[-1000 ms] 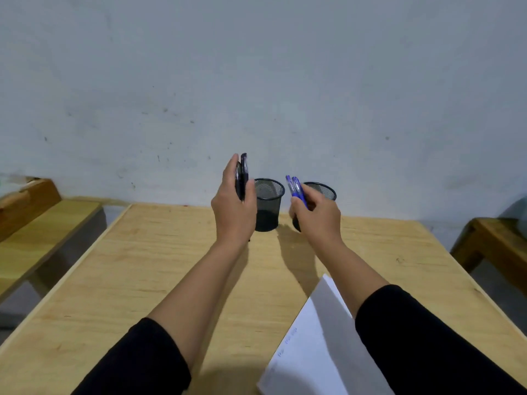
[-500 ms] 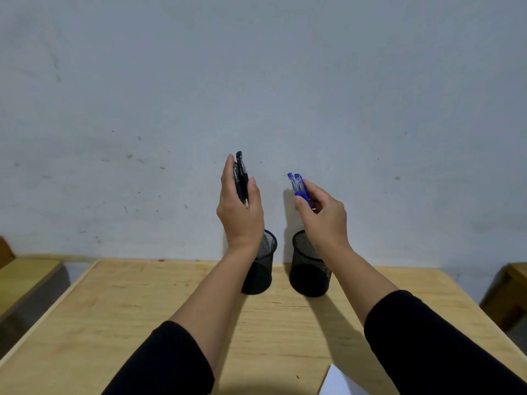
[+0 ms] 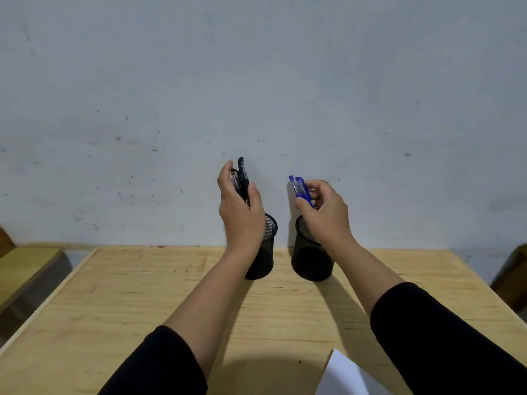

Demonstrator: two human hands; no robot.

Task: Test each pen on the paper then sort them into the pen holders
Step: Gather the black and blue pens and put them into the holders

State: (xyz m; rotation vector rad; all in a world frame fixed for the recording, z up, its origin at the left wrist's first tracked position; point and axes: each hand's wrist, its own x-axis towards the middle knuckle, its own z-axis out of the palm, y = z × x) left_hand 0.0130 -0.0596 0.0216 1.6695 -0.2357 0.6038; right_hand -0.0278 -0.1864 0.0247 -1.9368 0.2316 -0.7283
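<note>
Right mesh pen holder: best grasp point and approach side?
Grip the right pen holder round its lower mesh wall, coming from its right side: it stands upright, the right hand with blue pens covers the rim, and the left holder crowds its other side.

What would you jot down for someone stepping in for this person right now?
Left hand grips the black pens above the left holder.
Right hand pinches the blue pens above the right holder.
Paper lies at the table's near edge.
Done: pens split by colour. Whether all were tested cannot be told.
Left: drop each bunch into its holder.
</note>
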